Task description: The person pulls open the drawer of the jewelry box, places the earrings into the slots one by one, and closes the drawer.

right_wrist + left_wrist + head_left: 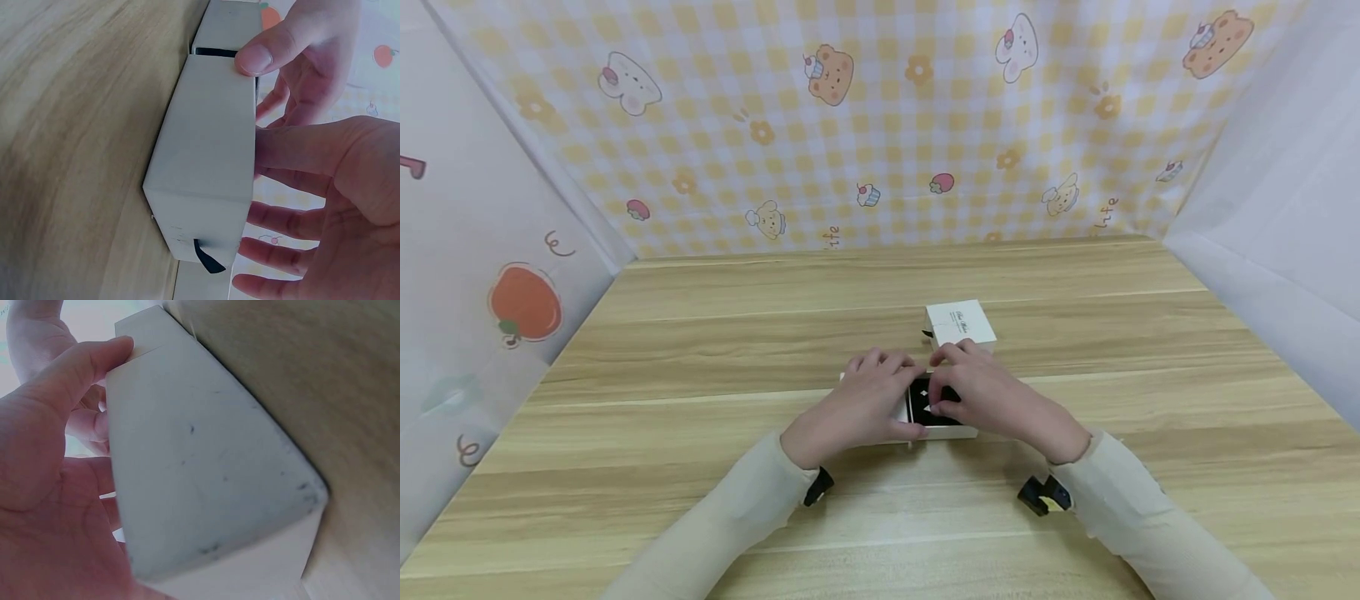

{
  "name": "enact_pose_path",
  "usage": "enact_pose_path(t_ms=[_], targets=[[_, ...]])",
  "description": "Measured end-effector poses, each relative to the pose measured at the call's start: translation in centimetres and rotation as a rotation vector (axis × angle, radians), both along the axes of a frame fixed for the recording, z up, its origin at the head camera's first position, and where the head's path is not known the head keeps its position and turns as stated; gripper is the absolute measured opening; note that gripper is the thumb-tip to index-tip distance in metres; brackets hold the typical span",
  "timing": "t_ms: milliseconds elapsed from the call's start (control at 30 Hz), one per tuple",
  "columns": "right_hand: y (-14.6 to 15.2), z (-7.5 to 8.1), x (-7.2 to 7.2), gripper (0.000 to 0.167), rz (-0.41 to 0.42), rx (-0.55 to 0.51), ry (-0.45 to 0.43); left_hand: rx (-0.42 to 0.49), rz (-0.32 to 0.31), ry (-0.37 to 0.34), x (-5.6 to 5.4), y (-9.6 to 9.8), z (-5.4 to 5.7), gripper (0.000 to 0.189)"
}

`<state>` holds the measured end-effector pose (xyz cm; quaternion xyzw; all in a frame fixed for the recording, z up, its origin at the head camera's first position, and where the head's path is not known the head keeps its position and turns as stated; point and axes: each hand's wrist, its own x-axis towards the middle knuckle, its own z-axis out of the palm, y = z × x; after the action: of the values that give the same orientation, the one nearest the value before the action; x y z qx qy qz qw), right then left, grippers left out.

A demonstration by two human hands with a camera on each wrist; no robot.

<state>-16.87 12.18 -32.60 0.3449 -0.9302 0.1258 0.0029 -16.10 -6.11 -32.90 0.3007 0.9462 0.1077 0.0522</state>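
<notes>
A small white box (951,432) lies in the middle of the table, its black-lined inside showing between the hands. Two tiny pale shapes stand out against the black lining (945,419). My left hand (868,400) grips the box's left part, thumb along the near side and fingers over the top; the left wrist view shows its white wall (200,456) close up. Over the right part, my right hand (981,387) dips thumb and forefinger into the lining, tips together; I cannot tell whether they pinch anything. A black ribbon tab (207,259) sticks out of the box's end.
A second white box (964,323) with dark lettering and a black tab stands just behind the right hand. The wooden table (737,333) ends at a yellow checked cloth (880,142) at the back, with pale cloth along both sides.
</notes>
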Motion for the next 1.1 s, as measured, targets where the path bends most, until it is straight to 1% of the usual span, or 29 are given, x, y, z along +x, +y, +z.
enact_pose_path(t_ms=[267,533,700,933,1100], targets=[[-0.17,-0.34,0.01,0.007,-0.002,-0.006,0.000,-0.005,0.004,-0.011,-0.06,0.05,-0.07,0.072],[-0.39,-0.30,0.17,0.007,0.003,0.016,0.006,0.001,0.005,-0.011,-0.07,0.02,-0.15,0.070],[-0.41,-0.27,0.28,0.008,-0.005,0.023,0.004,0.004,0.004,-0.009,-0.08,0.02,-0.13,0.070],[-0.42,-0.26,0.42,0.012,-0.024,0.032,0.022,0.014,-0.001,0.004,0.00,0.03,-0.08,0.070],[-0.24,-0.25,0.40,0.012,-0.029,0.021,0.009,0.008,-0.001,0.000,-0.05,0.05,-0.11,0.071]])
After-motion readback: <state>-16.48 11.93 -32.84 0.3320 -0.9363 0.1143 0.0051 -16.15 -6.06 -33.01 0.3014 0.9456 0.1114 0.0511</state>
